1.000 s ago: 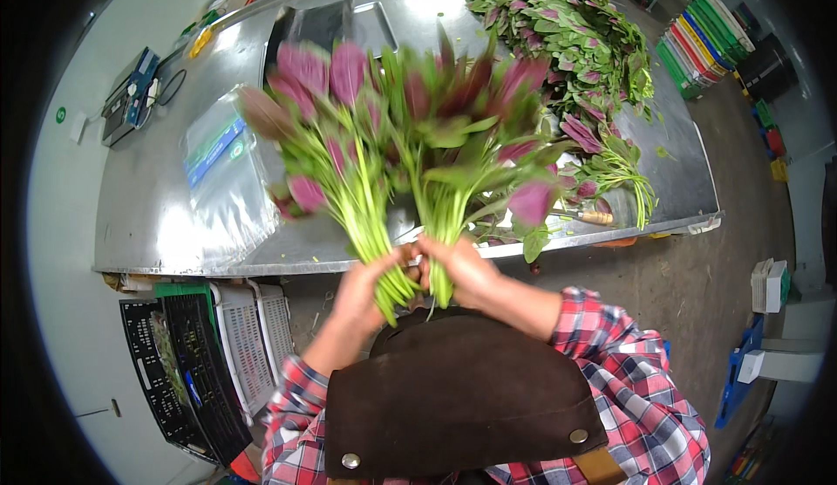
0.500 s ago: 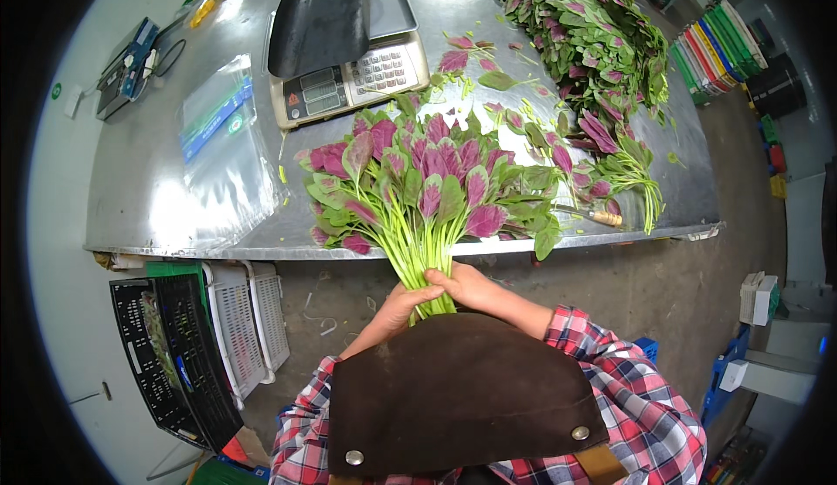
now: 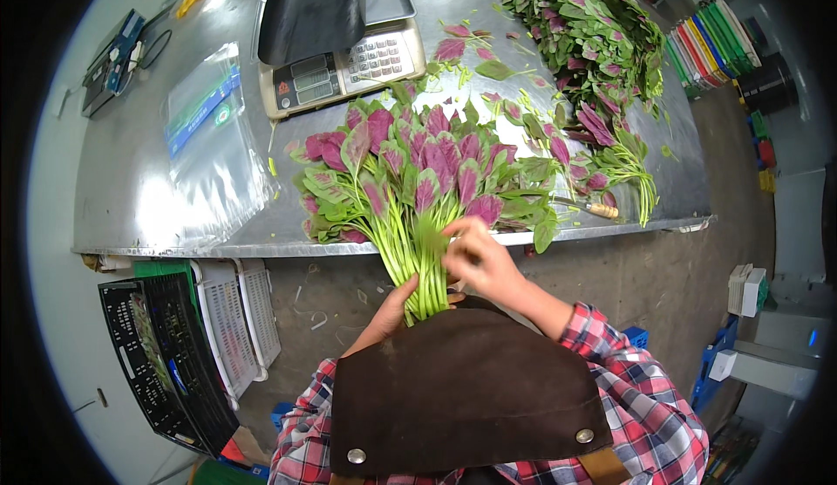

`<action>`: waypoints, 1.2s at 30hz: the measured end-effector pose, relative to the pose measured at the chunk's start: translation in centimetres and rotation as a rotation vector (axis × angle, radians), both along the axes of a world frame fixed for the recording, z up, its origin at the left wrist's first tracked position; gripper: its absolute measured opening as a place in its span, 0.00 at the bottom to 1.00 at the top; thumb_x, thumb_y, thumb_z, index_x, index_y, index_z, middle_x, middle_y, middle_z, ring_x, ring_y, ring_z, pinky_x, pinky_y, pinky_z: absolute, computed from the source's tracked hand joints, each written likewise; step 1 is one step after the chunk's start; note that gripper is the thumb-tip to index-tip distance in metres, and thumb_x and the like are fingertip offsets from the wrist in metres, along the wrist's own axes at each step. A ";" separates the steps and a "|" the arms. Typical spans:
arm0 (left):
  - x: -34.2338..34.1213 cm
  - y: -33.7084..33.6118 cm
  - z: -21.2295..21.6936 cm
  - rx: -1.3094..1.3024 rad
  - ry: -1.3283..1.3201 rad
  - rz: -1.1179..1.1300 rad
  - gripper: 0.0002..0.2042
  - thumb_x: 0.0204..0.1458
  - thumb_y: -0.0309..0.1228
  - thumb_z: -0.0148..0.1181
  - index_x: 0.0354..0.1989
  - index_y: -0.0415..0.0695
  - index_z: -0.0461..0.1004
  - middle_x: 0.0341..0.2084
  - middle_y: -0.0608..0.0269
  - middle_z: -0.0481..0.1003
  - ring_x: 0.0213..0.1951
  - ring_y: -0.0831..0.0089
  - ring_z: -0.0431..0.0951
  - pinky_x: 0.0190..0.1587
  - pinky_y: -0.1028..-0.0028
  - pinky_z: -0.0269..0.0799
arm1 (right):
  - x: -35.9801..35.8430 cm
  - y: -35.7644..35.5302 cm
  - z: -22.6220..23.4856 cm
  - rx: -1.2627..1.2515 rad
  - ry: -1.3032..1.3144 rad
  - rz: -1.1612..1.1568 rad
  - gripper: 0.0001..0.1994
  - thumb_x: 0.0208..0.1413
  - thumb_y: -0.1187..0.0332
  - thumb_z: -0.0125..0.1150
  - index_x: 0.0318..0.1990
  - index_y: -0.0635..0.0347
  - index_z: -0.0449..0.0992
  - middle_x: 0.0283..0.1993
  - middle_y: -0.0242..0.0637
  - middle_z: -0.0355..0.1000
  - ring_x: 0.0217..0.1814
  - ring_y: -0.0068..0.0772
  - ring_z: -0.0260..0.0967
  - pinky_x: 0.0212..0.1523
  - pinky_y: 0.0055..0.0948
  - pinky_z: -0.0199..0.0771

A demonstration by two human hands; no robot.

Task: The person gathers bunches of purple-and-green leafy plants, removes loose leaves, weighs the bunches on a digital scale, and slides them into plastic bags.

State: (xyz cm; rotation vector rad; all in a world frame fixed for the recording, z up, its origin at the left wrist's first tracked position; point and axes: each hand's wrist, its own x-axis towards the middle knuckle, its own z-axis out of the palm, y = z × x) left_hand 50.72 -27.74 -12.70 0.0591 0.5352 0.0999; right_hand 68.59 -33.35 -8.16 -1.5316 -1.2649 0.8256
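My left hand (image 3: 394,309) is wrapped round the lower stems of a bunch of amaranth greens (image 3: 423,167) with purple-and-green leaves. The leafy end rests on the table's near edge, and the stem ends reach back to my apron. On the bunch's right side, my right hand (image 3: 481,262) has its fingers curled beside the stems. A green leaf (image 3: 428,236), smeared by motion, shows at its fingertips. Behind the bunch stands a weighing scale (image 3: 344,71) with a dark curved sheet (image 3: 314,14) on top.
Clear plastic bags (image 3: 214,153) lie on the metal table (image 3: 113,197) at left. A large heap of amaranth (image 3: 593,40) sits at the far right, with a small bunch (image 3: 635,175) and a wooden-handled knife (image 3: 597,209) nearer. Crates (image 3: 166,363) stand on the floor at lower left.
My right hand has left the stem ends and moved up along the right side of the bunch. A blurred leaf now shows at its fingertips. The left hand keeps its hold.
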 end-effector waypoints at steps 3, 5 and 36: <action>-0.6 -0.7 -3.1 -0.001 0.031 -0.028 0.21 0.56 0.37 0.48 0.54 0.38 0.62 0.47 0.53 0.71 0.46 0.65 0.74 0.48 0.67 0.72 | -1.5 -2.6 1.1 -0.396 0.511 0.451 0.07 0.51 0.71 0.60 0.31 0.61 0.67 0.31 0.27 0.66 0.28 0.14 0.59 0.29 0.18 0.61; -0.3 -0.6 -3.4 0.060 0.027 -0.072 0.20 0.54 0.33 0.52 0.53 0.38 0.63 0.44 0.55 0.72 0.43 0.66 0.75 0.45 0.68 0.72 | -1.7 -3.0 -0.1 -0.589 0.785 0.572 0.09 0.53 0.67 0.59 0.30 0.59 0.65 0.28 0.23 0.65 0.29 0.10 0.59 0.29 0.14 0.59; -1.9 0.7 -6.0 -0.077 -0.356 -0.124 0.20 0.57 0.45 0.44 0.47 0.42 0.69 0.39 0.55 0.74 0.39 0.68 0.75 0.42 0.70 0.74 | -2.2 -3.1 -2.5 -0.322 0.768 0.387 0.12 0.59 0.62 0.54 0.42 0.61 0.72 0.36 0.30 0.71 0.40 0.20 0.65 0.44 0.25 0.66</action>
